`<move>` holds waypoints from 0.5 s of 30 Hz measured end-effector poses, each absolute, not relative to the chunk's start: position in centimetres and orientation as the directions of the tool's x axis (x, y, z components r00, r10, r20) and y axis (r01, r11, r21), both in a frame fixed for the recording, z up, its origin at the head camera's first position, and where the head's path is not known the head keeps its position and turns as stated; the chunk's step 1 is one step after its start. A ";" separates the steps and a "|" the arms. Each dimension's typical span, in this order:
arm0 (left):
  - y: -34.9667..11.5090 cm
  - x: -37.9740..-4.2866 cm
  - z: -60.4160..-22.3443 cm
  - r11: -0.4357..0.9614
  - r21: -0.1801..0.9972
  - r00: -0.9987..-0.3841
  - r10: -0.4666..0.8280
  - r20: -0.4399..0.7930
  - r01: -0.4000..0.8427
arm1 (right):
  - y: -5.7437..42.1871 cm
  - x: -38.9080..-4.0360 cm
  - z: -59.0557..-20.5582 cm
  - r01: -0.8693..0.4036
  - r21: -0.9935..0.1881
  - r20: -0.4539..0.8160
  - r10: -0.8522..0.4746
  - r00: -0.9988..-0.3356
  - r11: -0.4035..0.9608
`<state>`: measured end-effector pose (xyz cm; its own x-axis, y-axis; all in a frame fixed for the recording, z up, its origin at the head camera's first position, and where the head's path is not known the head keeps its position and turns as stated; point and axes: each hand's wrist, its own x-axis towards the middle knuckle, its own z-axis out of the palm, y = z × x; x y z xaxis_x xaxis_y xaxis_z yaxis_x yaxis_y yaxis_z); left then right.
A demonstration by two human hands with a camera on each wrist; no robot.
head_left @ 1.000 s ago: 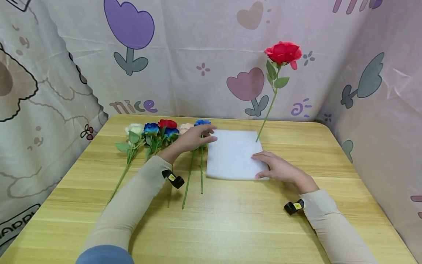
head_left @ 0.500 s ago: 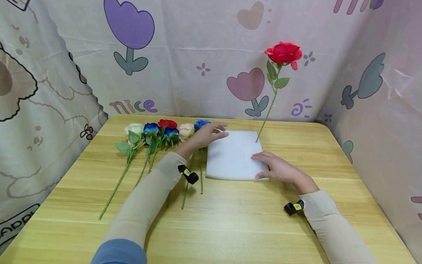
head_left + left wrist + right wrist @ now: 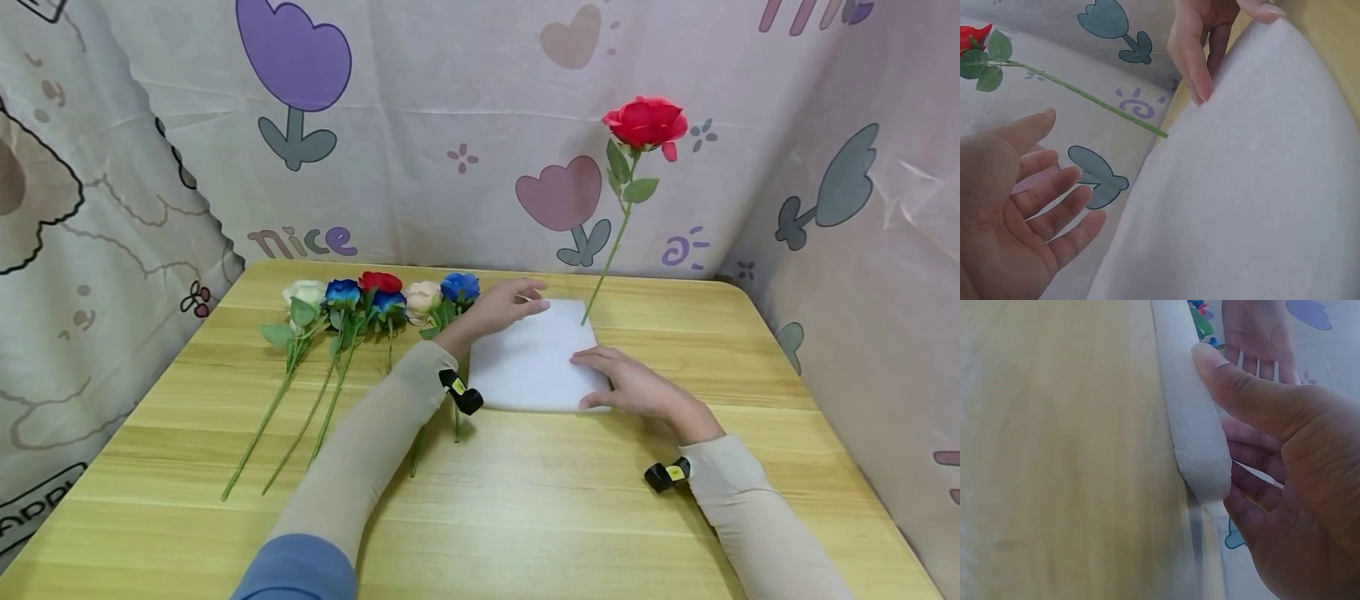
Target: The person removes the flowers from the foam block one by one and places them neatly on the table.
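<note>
A red artificial rose (image 3: 647, 123) stands tilted at the far right corner of a white foam slab (image 3: 525, 367), its stem end at the foam's edge. My left hand (image 3: 504, 307) hovers over the slab's far left part, fingers apart and nothing held; the left wrist view shows its spread fingers (image 3: 1072, 212) beside the foam. At the slab's near right corner, my right hand (image 3: 637, 383) rests with the thumb on the front edge and fingers along the right side. In the right wrist view, the right thumb (image 3: 1235, 381) touches the foam's upper edge (image 3: 1194, 419).
Several artificial flowers lie left of the foam: a white rose (image 3: 306, 293), blue ones (image 3: 342, 292), a red one (image 3: 381, 282), a pale peach one (image 3: 423, 300) and another blue one (image 3: 460, 287). Their stems point toward the near side of the wooden table (image 3: 525, 500). Printed cloth (image 3: 450, 208) hangs behind.
My left hand has moved right, from beside the flowers to above the foam, uncovering the peach and blue flowers. My right hand, the foam and the standing rose have stayed put.
</note>
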<state>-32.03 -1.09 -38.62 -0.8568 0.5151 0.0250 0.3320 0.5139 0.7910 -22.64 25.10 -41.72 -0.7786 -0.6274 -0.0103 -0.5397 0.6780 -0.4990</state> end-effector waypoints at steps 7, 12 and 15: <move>0.5 -33.1 -39.4 0.484 0.811 -0.846 0.533 0.024 0.327 | 25.1 -22.6 -41.7 -0.546 -0.488 -0.009 -0.630 -0.777 0.681; 1.6 -33.8 -39.9 0.460 0.835 -0.837 0.547 0.003 0.304 | 25.0 -22.6 -41.7 -0.547 -0.492 -0.008 -0.632 -0.775 0.677; 2.1 -34.1 -40.1 0.443 0.845 -0.829 0.560 0.002 0.301 | 25.1 -22.7 -41.8 -0.563 -0.495 0.012 -0.643 -0.766 0.662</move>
<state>-34.10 2.12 -40.10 -0.8286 0.5598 0.0019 0.3009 0.4426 0.8447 -22.68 25.08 -41.81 -0.7661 -0.6426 0.0115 -0.5628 0.6622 -0.4947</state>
